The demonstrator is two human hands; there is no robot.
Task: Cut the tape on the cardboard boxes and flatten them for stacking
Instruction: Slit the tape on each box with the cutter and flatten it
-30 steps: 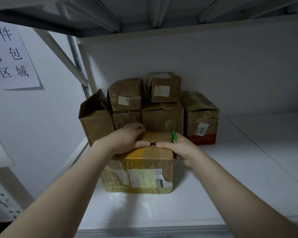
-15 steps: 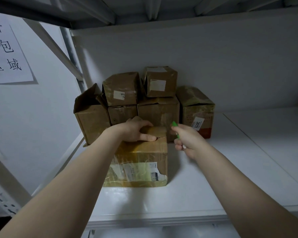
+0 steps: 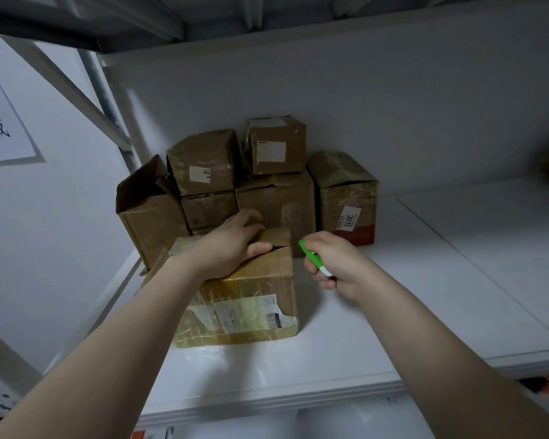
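A taped cardboard box with a torn shipping label sits at the front of the white shelf. My left hand lies on its top, fingers spread over the flaps, thumb beside a dark slit in the top seam. My right hand hovers just right of the box and grips a green and white cutter. The cutter's green end points up and left toward the box's top right corner. No blade is visible.
Several more cardboard boxes are stacked against the back wall, the leftmost one with an open flap. A paper sign hangs on the left wall. A metal upright stands at the left corner. An upper shelf hangs overhead.
My right hand has pulled the cutter off the box top and moved it right and clear of the box. My left hand has stayed on the top, and a slit now shows in the seam.
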